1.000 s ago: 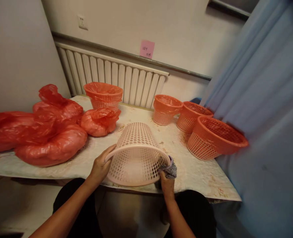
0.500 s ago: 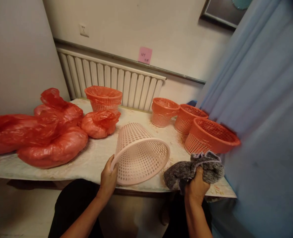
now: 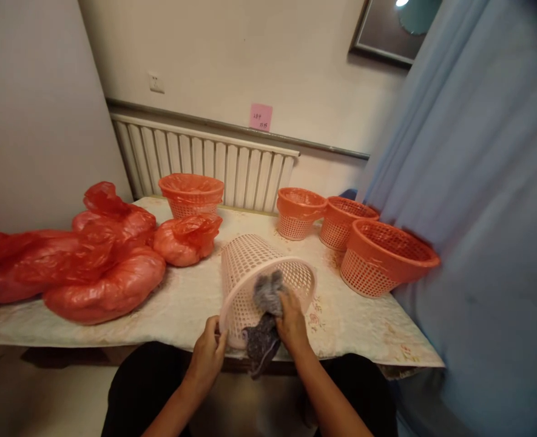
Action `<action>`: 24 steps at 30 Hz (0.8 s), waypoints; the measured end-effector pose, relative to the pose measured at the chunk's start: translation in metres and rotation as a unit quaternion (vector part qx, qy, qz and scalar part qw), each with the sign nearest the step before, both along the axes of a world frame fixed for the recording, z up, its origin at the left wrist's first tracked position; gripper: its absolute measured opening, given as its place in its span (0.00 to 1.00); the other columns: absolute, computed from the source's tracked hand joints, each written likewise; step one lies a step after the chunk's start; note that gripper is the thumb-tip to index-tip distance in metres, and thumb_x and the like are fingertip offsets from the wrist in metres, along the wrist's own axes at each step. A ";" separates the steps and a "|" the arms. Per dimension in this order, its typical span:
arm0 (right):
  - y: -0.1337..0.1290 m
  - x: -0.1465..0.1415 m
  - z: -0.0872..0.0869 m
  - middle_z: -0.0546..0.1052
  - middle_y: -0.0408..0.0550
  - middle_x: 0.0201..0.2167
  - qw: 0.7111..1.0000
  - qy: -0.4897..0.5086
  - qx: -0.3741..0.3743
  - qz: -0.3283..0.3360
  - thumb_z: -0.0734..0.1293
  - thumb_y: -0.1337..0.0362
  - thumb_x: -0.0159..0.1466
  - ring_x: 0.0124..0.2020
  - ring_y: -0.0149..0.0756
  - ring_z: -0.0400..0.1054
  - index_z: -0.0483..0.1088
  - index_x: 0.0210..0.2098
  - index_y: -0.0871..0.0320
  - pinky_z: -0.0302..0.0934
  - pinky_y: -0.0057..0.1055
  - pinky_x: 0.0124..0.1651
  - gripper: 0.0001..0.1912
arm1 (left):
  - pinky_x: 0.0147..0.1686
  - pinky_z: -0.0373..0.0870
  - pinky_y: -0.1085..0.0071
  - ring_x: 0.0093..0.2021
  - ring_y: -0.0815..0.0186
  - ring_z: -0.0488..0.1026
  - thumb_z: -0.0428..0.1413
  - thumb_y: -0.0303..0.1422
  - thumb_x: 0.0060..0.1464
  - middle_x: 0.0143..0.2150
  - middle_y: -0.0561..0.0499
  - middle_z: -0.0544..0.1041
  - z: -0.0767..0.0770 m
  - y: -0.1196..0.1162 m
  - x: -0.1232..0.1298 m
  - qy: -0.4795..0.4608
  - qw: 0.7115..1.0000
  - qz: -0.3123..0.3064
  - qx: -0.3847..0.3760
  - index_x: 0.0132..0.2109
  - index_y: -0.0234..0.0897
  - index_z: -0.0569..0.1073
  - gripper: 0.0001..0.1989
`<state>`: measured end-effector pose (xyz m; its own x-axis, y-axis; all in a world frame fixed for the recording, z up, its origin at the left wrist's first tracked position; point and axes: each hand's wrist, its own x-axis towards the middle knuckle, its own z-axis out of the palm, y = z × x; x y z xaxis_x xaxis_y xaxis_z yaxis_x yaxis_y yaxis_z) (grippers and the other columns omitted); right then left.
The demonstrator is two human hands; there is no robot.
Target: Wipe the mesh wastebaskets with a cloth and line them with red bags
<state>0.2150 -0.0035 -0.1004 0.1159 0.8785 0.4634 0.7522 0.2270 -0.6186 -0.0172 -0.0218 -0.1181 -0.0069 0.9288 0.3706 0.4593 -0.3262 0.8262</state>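
Both hands work at the front: the left hand (image 3: pixel 208 355) grips the rim of a pale basket (image 3: pixel 249 260), tipped on its side on the surface (image 3: pixel 363 331), while the right hand (image 3: pixel 293 325) clutches a gray cloth (image 3: pixel 263 341) at its mouth. Farther off, red bags (image 3: pixel 108 294) slump left, three red-lined baskets (image 3: pixel 369 274) stand right, and behind is a radiator (image 3: pixel 198 155).

The basket (image 3: pixel 249 258) is pale pink with rows of little holes. The cloth (image 3: pixel 263 341) is grey (darker down at the bottom). The bags (image 3: pixel 107 288) are red, the curtain (image 3: pixel 477 218) is light blue, and the tablecloth (image 3: pixel 184 309) is cream with small reddish marks.
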 end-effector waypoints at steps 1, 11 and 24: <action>0.001 -0.004 -0.005 0.66 0.60 0.60 0.996 -0.048 -0.046 0.057 0.65 0.65 0.58 0.62 0.48 0.57 0.66 0.57 0.61 0.53 0.45 0.62 0.27 | 0.34 0.73 0.64 0.33 0.59 0.76 0.48 0.37 0.57 0.33 0.50 0.75 -0.001 0.001 0.000 -0.003 1.000 -0.001 0.001 0.42 0.39 0.66 0.09; -0.002 -0.014 -0.028 0.76 0.47 0.48 0.973 0.050 -0.176 0.143 0.67 0.73 0.48 0.52 0.48 0.65 0.76 0.43 0.50 0.56 0.45 0.57 0.23 | 0.42 0.75 0.63 0.43 0.58 0.77 0.46 0.40 0.60 0.43 0.43 0.78 -0.017 0.002 -0.006 -0.016 1.000 -0.002 -0.005 0.49 0.36 0.65 0.15; 0.076 -0.038 0.047 0.78 0.42 0.28 0.810 0.580 0.060 0.065 0.63 0.60 0.60 0.32 0.34 0.73 0.73 0.35 0.57 0.70 0.31 0.37 0.10 | 0.65 0.56 0.55 0.67 0.57 0.58 0.45 0.33 0.62 0.68 0.41 0.60 -0.011 0.012 0.001 -0.023 0.996 -0.080 -0.009 0.69 0.36 0.51 0.29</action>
